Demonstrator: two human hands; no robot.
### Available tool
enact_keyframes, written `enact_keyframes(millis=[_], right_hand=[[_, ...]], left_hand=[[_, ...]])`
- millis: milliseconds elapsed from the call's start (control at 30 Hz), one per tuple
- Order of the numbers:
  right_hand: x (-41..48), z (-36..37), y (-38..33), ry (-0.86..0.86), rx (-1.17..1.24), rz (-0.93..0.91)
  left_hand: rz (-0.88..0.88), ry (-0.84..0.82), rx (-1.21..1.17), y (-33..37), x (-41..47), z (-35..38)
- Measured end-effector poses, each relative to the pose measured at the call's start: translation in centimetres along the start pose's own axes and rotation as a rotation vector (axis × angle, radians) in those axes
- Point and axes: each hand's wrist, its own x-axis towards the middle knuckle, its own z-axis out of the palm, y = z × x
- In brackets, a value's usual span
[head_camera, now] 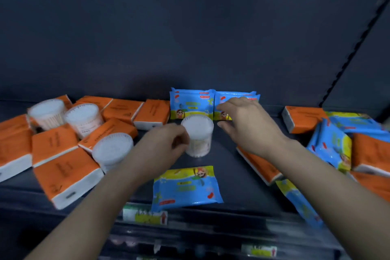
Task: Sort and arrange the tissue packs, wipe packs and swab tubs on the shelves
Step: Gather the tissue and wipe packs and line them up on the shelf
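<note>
One swab tub stands gripped by the left hand.

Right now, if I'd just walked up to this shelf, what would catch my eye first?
In the middle of the shelf, the left hand grips a white swab tub while the right hand spreads open beside it. Bright orange tissue packs lie jumbled on the left, and a blue wipe pack lies flat at the front.

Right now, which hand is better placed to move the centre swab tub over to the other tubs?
Left. The left hand curls round the centre swab tub, and the other tubs sit on that same side. The right hand hovers open by the upright wipe packs.
</note>
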Motion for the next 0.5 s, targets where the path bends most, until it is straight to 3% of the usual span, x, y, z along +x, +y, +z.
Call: enact_keyframes(millis=[100,200,500], right_hand=[[-3.0,0.2,-1.3,-0.036,-0.017,0.062],[-6.1,0.3,-2.0,-0.079,-0.036,0.150],[-13.4,0.1,-0.4,-0.207,-0.115,0.437]], left_hand=[[-0.098,-0.287,0.024,-0.5,-1.6,1.4],[-0.119,-0.435,0.096,-1.0,-2.5,2.2],[-0.050,-0.533,0.152,0.2,-3.5,3.5]])
